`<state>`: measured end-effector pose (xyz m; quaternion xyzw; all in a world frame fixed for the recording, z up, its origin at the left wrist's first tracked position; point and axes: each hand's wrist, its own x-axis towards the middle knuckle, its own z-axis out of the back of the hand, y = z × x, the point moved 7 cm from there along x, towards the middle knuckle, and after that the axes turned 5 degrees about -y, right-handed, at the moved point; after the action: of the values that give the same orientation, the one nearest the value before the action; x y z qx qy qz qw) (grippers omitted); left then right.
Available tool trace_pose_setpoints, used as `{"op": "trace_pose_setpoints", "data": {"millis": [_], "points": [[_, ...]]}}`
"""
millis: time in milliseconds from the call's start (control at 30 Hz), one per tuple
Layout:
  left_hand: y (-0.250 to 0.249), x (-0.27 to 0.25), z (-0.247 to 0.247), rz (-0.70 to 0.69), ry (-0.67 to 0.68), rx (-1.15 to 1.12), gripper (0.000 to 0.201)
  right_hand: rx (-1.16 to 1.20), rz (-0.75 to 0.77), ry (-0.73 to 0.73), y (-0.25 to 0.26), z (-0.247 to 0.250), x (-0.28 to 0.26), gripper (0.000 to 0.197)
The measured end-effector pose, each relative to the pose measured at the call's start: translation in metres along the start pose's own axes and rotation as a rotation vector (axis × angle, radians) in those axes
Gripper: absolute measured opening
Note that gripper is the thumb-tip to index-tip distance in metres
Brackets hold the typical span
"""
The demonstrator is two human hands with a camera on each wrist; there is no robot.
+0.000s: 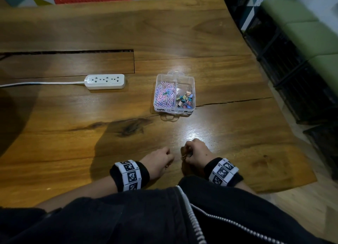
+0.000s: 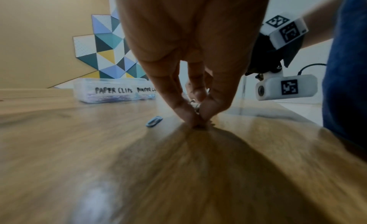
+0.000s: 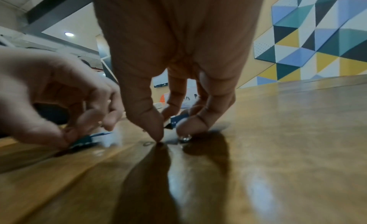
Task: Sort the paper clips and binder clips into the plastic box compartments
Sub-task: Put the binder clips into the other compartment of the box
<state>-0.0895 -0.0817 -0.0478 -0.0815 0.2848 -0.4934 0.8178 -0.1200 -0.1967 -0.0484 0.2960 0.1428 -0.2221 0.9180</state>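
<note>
The clear plastic box stands mid-table. Its left compartment holds pink and pastel paper clips, its right compartment coloured binder clips. The front wall is lettered PAPER CLIPS. Near the table's front edge, my left hand pinches thumb and finger together on a small blue paper clip at the table top. A blue paper clip lies loose just beside those fingers. My right hand, close by, pinches a blue binder clip with a silver handle loop, low over the wood.
A white power strip with its cord lies left of the box. The wooden table has a long slot at the back left and a crack beside the box. Black crates stand off the right edge.
</note>
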Motion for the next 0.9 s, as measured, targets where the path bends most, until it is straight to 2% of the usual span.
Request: {"op": "trace_pose_setpoints", "data": {"millis": [133, 200, 367, 467, 600, 767, 900], "points": [[0.008, -0.002, -0.003, 0.010, 0.033, 0.008, 0.017, 0.000, -0.042, 0.035, 0.001, 0.015, 0.012, 0.019], [0.008, -0.002, -0.004, 0.001, 0.034, 0.022, 0.014, 0.080, -0.034, -0.009, 0.007, 0.031, 0.020, 0.013], [0.009, 0.000, -0.004, -0.019, 0.022, 0.015, 0.011, 0.291, 0.060, -0.373, 0.027, 0.101, 0.055, 0.011], [0.005, 0.005, 0.016, -0.028, -0.074, -0.037, 0.004, 0.372, 0.032, -0.484, 0.025, 0.119, 0.076, 0.014], [0.010, 0.027, 0.064, 0.060, -0.254, -0.270, 0.014, 0.417, 0.001, -0.478, 0.014, 0.101, 0.076, 0.016], [0.008, 0.066, 0.127, 0.080, -0.525, -0.443, 0.010, 0.516, -0.038, -0.443, -0.012, 0.065, 0.037, 0.014], [0.008, 0.099, 0.150, 0.133, -0.574, -0.471, 0.015, 0.478, -0.065, -0.283, -0.018, 0.034, 0.011, 0.013]]}}
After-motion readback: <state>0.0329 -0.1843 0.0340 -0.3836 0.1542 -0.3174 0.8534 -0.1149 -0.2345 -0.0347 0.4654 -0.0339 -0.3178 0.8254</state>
